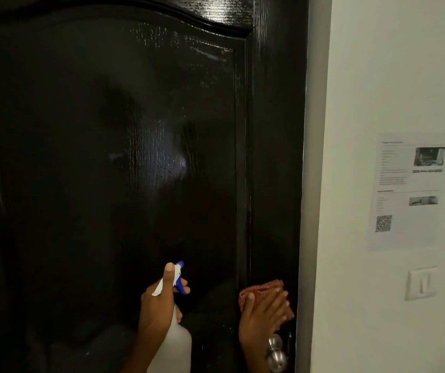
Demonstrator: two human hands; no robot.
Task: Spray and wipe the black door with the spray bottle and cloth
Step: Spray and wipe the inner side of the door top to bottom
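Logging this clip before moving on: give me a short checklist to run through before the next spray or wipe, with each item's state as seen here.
1. Spray bottle gripped by left hand: ok.
2. Nozzle aimed at the black door: ok.
3. Finger on the trigger: ok, one finger curls over the blue trigger.
4. Cloth pressed on the door by right hand: ok.
5. Liquid left in the bottle: cannot tell.
6. Door knob clear of the cloth: ok, the knob sits below it.
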